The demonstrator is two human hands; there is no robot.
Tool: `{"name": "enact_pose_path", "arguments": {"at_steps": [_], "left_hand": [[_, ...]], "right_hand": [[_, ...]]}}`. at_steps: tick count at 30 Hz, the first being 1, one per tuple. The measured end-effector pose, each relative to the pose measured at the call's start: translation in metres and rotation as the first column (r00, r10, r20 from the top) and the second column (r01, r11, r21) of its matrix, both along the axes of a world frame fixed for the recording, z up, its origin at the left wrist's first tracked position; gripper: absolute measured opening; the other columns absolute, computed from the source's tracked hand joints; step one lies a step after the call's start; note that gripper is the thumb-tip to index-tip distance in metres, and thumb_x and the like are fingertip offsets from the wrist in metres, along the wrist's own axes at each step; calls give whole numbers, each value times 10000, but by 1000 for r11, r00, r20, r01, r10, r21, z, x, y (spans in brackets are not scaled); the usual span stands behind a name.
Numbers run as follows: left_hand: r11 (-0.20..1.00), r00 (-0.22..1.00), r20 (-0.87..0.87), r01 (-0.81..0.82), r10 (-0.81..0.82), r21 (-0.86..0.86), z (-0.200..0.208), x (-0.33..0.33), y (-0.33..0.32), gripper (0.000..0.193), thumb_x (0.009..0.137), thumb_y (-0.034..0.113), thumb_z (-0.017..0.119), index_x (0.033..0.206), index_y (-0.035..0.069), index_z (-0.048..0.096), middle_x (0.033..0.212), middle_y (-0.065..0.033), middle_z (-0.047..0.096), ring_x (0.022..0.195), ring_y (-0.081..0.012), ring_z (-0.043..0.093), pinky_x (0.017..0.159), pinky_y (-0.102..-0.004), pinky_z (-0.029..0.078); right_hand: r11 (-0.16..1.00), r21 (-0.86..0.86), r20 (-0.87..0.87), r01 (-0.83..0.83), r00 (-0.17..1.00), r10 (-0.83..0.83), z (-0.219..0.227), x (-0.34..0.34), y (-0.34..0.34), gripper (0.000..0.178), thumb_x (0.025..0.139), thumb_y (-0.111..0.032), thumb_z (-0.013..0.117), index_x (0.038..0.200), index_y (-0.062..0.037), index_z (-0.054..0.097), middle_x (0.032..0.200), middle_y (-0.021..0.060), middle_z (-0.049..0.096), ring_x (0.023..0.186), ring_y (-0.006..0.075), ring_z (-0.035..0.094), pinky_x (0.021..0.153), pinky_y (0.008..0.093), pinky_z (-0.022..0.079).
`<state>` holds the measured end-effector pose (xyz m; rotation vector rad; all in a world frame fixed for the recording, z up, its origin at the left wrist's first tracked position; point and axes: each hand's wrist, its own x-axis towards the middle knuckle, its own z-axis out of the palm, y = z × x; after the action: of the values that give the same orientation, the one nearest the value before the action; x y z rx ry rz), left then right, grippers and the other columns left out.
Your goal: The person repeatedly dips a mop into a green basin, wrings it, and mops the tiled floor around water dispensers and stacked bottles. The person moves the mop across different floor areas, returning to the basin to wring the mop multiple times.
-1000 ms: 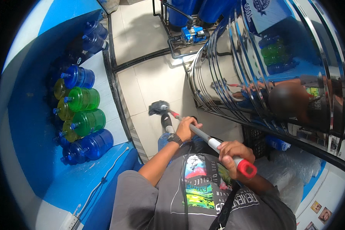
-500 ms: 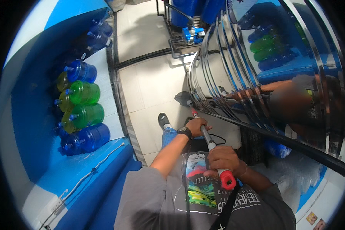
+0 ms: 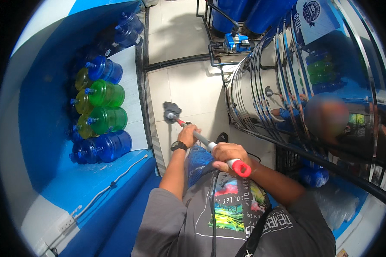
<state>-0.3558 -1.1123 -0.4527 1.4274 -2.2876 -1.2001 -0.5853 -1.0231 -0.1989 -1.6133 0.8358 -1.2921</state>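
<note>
Both my hands are closed round a mop [image 3: 203,139] with a grey pole, a red end cap and a red joint near its head. My left hand [image 3: 189,135], with a black watch on the wrist, grips the pole lower down. Higher up, close to the red cap, my right hand [image 3: 230,154] wraps round it. The dark grey mop head [image 3: 172,112] lies on the pale tiled floor [image 3: 192,89], near the floor's left border. The pole slants from my chest down and forward to the left.
Left of me, blue, green and yellow water jugs [image 3: 107,93] lie stacked on a ledge. A large shiny steel tank [image 3: 261,81] stands on the right, on a black frame [image 3: 304,147]. Ahead are a blue pump [image 3: 238,43] and blue cylinders [image 3: 227,17]. A white cable [image 3: 111,185] runs along the left ledge.
The mop head has swept left across the floor, from beside the tank's base to near the left border. Both my hands moved with the pole and still grip it.
</note>
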Motion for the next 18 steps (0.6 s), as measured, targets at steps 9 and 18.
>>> {"name": "enact_pose_path", "arguments": {"at_steps": [9, 18], "left_hand": [[966, 963, -100, -257, 251, -42, -45, 64, -59, 207, 962, 251, 811, 976, 62, 728, 1003, -176, 733, 999, -391, 705, 938, -486, 551], [1000, 898, -439, 5, -3, 4, 10, -58, -40, 162, 951, 206, 809, 1025, 94, 716, 1036, -148, 730, 1080, -393, 682, 1038, -511, 467]], "right_hand": [[974, 123, 8, 189, 981, -191, -19, 65, -56, 147, 967, 5, 807, 940, 0, 663, 877, 151, 702, 802, 320, 719, 782, 423, 595], [787, 139, 72, 601, 787, -613, 71, 47, -9, 110, 1021, 40, 681, 939, -16, 634, 811, 107, 698, 760, 241, 701, 861, 498, 589]]}}
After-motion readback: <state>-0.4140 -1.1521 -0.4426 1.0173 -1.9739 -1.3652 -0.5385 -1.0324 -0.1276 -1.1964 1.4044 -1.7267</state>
